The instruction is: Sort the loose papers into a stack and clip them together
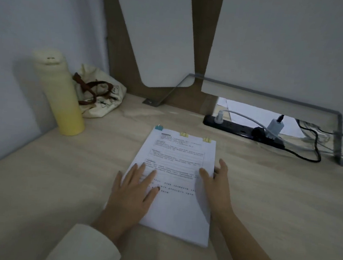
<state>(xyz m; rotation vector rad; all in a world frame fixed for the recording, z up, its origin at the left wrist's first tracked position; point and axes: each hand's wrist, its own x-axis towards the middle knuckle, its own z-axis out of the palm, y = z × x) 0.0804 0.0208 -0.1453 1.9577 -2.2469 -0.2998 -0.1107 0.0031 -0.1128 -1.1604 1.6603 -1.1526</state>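
Since three clips were seen along the far edge of the paper stack, the sorting & clipping steps were judged done, or v. nearly so: a teal clip at the far-left corner, a yellow clip near the middle & a second yellow clip by the far-right corner. The stack was laid on the worktop, approx. centre, with edges squared as far as could be told.

The left hand was pressed flat on the near-left part of the top sheet, fingers spread & straight, nothing grasped. The right hand was set at the stack's right edge, thumb laid on the top sheet & other fingers stretched out beside the edge, nothing clutched. A small dark spot by that thumb couldn't be identified.

The step in hand was judged to be a final squaring/check of the stack. If any sheet were found proud of the edge, a light push-in from the right would be called for, w/ the stack held down on the left, then both hands lifted off.

A yellow bottle & a cloth bag were stood at far left, well apart from the stack. A power strip w/ plugs was laid at far right.
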